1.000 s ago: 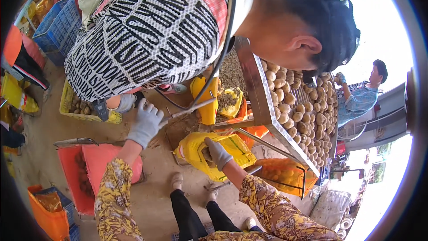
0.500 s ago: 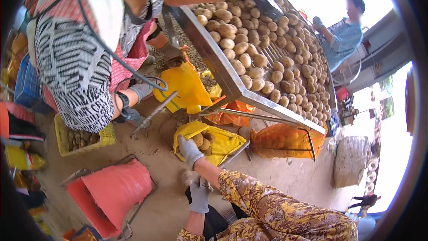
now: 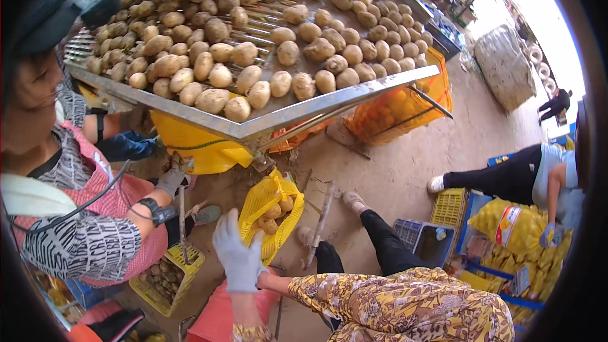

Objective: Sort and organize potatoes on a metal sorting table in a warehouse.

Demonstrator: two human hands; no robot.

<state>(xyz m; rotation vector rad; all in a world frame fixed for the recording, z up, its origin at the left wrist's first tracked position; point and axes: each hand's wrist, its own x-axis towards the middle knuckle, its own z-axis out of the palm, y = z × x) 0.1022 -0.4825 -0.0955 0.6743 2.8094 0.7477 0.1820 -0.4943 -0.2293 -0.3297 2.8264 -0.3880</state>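
My two grey-gloved hands are close together and overlap just left of a yellow mesh bag (image 3: 291, 191). My left hand (image 3: 233, 254) has its fingers stretched upward, with nothing seen in them. Partly behind it is my right hand (image 3: 259, 268), whose fingers I cannot make out. The bag's mouth gapes and several potatoes (image 3: 271, 218) lie inside. Beyond it rises a metal-edged sorting table (image 3: 329, 101) heaped with potatoes (image 3: 288, 54).
A co-worker (image 3: 79, 228) at the left has a gloved hand by a yellow sack (image 3: 202, 145). A yellow crate of potatoes (image 3: 166, 307) and a red bag stand (image 3: 218, 316) are low left. An orange mesh bag (image 3: 399, 114) hangs right. Another person (image 3: 560, 183) holds a full yellow bag (image 3: 506, 225).
My view has swung, so the sorting table looks nearer. My right hand has come away from the yellow bag's mouth and now overlaps my left hand. The bag's opening has turned.
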